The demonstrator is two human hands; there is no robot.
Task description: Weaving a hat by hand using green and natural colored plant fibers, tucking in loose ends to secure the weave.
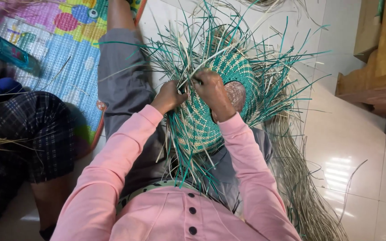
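Seated person in pink sleeves is gripping loose teal and cream straw strands with left hand (169, 97) and right hand (211, 91), over a half-woven teal-and-cream basket (211, 125) resting on their lap.

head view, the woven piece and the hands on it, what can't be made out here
- Head view: fingertips of the left hand and right hand are buried in loose strands, so the grip is unclear.
- Lower part of the green and cream woven piece is covered by the pink sleeves.
- The round brown object is mostly behind the right wrist.
- The wooden furniture is cut off by the right edge.
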